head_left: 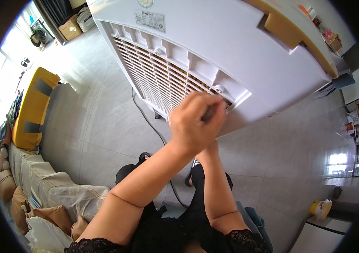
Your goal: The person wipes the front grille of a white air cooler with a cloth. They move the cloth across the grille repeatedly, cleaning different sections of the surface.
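A large white appliance, like an air cooler (230,50), stands tilted in front of me. Its slatted grille panel (154,71) faces me, with a white knob-like post (219,88) near its upper right corner. Just below that post is my left hand (196,120), its fingers curled into a closed grip at the grille's edge. Slight blur and the bent fingers hide whatever is in it. Behind it, lower down, my right hand (209,150) shows only at the wrist; its fingers are out of sight.
A black cable (156,130) runs over the grey tiled floor (103,118) beneath my legs. To the left are a yellow case-like object (31,109) and a seat with a pale cover (78,198). A yellow tub (321,208) sits on a cabinet at lower right.
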Available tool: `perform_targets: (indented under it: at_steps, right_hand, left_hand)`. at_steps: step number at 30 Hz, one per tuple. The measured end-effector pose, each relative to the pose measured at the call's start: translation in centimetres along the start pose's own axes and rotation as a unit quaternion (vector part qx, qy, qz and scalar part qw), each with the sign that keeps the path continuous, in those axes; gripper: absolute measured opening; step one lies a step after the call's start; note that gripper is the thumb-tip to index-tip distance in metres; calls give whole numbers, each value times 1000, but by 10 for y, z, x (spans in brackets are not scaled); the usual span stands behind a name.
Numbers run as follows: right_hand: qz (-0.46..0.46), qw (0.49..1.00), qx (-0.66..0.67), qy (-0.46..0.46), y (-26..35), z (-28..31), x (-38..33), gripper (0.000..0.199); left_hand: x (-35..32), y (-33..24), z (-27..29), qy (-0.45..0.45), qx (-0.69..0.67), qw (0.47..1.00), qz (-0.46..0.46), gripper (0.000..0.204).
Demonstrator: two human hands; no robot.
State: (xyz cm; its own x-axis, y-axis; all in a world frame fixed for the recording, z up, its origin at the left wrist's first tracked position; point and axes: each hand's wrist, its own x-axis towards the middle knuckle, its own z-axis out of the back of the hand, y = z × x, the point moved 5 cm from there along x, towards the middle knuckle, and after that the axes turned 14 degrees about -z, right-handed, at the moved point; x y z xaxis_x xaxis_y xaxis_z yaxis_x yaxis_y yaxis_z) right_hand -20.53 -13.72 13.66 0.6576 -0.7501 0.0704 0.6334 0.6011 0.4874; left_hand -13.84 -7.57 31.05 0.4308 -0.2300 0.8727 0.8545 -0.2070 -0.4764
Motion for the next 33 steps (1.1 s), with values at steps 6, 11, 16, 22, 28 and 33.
perform_targets:
  at_steps: [6, 11, 16, 22, 28, 33]
  right_hand:
    - [23, 995, 19, -98, 23, 99, -38, 10]
    - [17, 965, 129, -228, 40, 157, -46, 8]
    - [34, 928, 181, -325, 44, 177, -47, 9]
    - [74, 918, 161, -355, 65, 178, -36, 12]
    - [53, 916, 165, -361, 57, 159, -41, 12]
    - [74, 907, 164, -381, 60, 146, -39, 11]
  left_hand:
    - [22, -14, 6, -21, -20, 996, -79, 16]
    - [18, -18, 3, 65, -22, 994, -85, 15]
    - [31, -19, 12, 87, -36, 991, -100, 14]
    - [18, -24, 11, 105, -13, 992, -67, 13]
    - [1, -12, 15, 22, -41, 999, -28, 11]
    - [-10, -2, 5, 12, -69, 998, 1, 15]
